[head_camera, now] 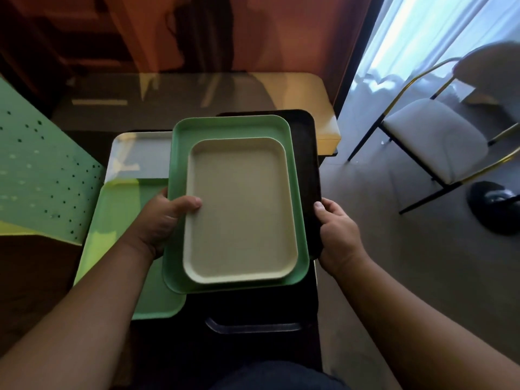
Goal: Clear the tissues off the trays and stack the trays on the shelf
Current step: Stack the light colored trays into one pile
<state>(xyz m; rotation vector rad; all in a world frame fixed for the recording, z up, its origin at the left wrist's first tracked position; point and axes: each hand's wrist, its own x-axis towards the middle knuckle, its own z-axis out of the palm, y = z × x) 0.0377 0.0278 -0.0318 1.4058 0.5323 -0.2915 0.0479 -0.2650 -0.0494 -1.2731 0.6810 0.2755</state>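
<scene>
A stack of three trays is held in front of me: a cream tray [239,209] lies inside a green tray [180,153], which rests on a black tray [306,153]. My left hand [166,218] grips the stack's left edge, thumb over the cream tray's rim. Along the right edge, my right hand [337,232] grips the black tray. No tissues show on these trays. Below and to the left lie another green tray [112,237] and a pale tray [138,156].
A dark surface [253,311] sits under the stack, with a glossy table [174,99] beyond it. A green perforated panel [36,175] stands at the left. To the right are grey floor, a white-seated chair [433,139], a dark shoe [495,206] and a bright curtain.
</scene>
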